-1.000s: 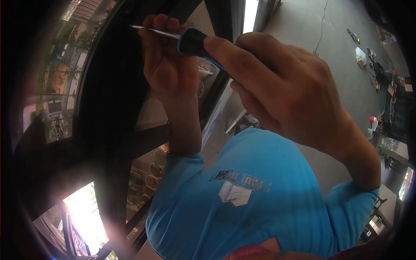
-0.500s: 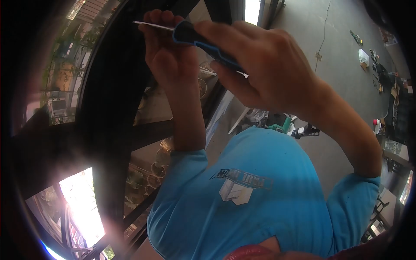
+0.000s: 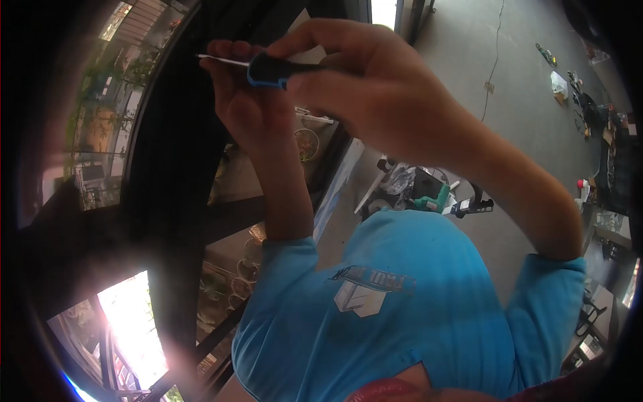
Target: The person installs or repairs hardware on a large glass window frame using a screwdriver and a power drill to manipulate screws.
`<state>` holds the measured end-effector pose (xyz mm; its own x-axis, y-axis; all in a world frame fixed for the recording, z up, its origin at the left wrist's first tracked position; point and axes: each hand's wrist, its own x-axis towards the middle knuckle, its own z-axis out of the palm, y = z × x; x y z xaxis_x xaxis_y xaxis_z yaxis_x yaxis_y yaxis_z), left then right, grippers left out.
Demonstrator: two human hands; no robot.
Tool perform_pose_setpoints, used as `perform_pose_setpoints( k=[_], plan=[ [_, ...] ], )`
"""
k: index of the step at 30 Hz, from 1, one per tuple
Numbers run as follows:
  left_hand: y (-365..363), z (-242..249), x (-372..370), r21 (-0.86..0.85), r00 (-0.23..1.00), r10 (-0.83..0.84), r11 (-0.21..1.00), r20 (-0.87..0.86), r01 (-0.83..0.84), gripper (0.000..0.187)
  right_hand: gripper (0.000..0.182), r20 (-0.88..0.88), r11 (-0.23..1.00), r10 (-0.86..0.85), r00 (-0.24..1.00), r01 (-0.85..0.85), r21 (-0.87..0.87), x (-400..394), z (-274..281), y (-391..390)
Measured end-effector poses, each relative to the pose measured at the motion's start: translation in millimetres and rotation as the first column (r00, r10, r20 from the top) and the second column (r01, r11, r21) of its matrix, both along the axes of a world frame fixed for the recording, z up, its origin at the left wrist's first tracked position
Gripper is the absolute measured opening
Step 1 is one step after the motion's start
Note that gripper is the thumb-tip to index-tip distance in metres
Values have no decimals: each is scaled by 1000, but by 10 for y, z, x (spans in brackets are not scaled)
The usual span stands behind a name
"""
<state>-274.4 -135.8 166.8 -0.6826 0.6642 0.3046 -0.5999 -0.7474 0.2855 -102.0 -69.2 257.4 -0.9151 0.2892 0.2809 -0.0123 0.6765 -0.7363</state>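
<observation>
A screwdriver (image 3: 267, 71) with a black and blue handle and a thin metal shaft lies across the upper left, its tip pointing left. My right hand (image 3: 365, 77) is closed around the handle, thumb on the near side and fingers over the top. My left hand (image 3: 254, 110) is raised behind the tool, palm towards me. Its curled fingers and thumb are at the shaft near the tip, seemingly pinching it; exact contact is hard to see. Behind lies a dark frame (image 3: 161, 134). What the tip meets, if anything, is lost in the dark.
Dark beams (image 3: 228, 218) cross the left side, with bright glass and plants beyond. On the grey floor (image 3: 455, 74) lie a green power tool (image 3: 434, 199), a white bag (image 3: 560, 86) and several other items along the right. A cable (image 3: 499, 47) runs over the floor.
My right hand has shifted its grip along the handle towards the shaft, fingers now further over it. Both hands and the screwdriver sit slightly lower and further left in view.
</observation>
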Motion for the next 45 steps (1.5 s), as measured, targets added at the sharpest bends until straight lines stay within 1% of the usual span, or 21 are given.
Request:
perform_pose_setpoints(
  k=[1, 3, 6, 7, 8, 15, 17, 19, 20, 21, 22, 26, 28, 30, 32, 33, 35, 39, 41, 43, 45],
  plan=[
    [-3, -6, -20, 11, 1000, 16, 1000, -25, -16, 27, 41, 3, 844, 41, 999, -33, -536, -26, -28, -8],
    [-53, 8, -39, -23, 998, 20, 999, -59, -22, 27, 41, -15, 384, 67, 998, -40, -922, -20, -93, -42],
    [-39, 33, -9, -16, 996, 20, 1000, -86, -21, 26, 41, 16, 698, 63, 998, -32, -715, 77, -23, 37],
    [1, 60, -7, 39, 997, -54, 998, -58, 56, 26, 41, -65, 991, -6, 998, -3, -136, 153, 26, 77],
    [31, 67, -24, 94, 991, -130, 987, -30, 132, 26, 42, -170, 865, -11, 985, 94, 492, 173, 54, 102],
    [-23, 10, -159, 97, 968, -136, 983, -211, 159, 27, 49, -324, 910, 121, 938, -235, -342, -101, -345, 158],
    [18, 49, -172, 163, 958, -280, 944, -56, 285, 26, 53, -196, -51, 328, 924, -190, -980, 8, -259, 362],
    [-4, 30, -188, 148, 970, -240, 959, -29, 242, 27, 54, -73, 234, 295, 953, -146, -961, 56, -99, 296],
    [-2, 14, -192, 133, 980, -199, 971, 5, 197, 27, 55, -116, 881, 145, 983, -181, -437, 50, -136, 241],
    [36, 17, -176, 143, 980, -199, 970, 0, 197, 27, 55, -164, 989, 139, 977, -144, -18, 36, -120, 228],
    [79, 14, -146, 175, 979, -189, 964, -71, 199, 27, 55, -256, 922, 84, 963, 22, 386, 24, -105, 214],
    [156, -91, -121, 272, 969, -94, 949, -230, 157, 33, 43, 70, 971, 124, 990, -106, -213, 20, -61, 246],
    [67, 28, 165, 147, 976, -91, 982, -197, 121, 36, 43, -31, 268, 298, 954, -115, -956, 24, -249, 322],
    [0, 84, 347, -1, 955, -149, 988, -255, 154, 47, 44, -119, -72, 330, 936, -101, -992, 29, -313, 288],
    [-22, -23, 313, -2, 915, -158, 986, -372, 169, 46, 44, -38, 96, 282, 959, -68, -993, 51, -245, 270],
    [-42, -43, 273, -19, 858, -170, 983, -485, 184, 46, 44, 28, 390, 199, 980, -53, -919, 63, -204, 237],
    [-43, -32, 259, -37, 854, -100, 995, -510, 94, 44, 44, -89, 983, -3, 996, -13, -185, 144, -169, 144],
    [-54, -59, 305, -17, 918, -48, 999, -394, 45, 38, 46, -78, 849, -12, 997, 51, 526, 227, 43, 64],
    [-109, -69, 327, -122, 928, -44, 993, -370, -1, 37, 45, -89, 850, 32, 995, 20, 526, 145, -34, 78],
    [-104, -50, 389, -73, 905, 47, 994, -423, -86, 36, 39, 55, 975, -4, 998, 16, -223, 98, -206, 157],
    [-93, -37, 466, -99, 929, -160, 986, -332, 134, 39, 38, 81, 898, 75, 994, -32, -439, 64, -226, 211]
  ],
)
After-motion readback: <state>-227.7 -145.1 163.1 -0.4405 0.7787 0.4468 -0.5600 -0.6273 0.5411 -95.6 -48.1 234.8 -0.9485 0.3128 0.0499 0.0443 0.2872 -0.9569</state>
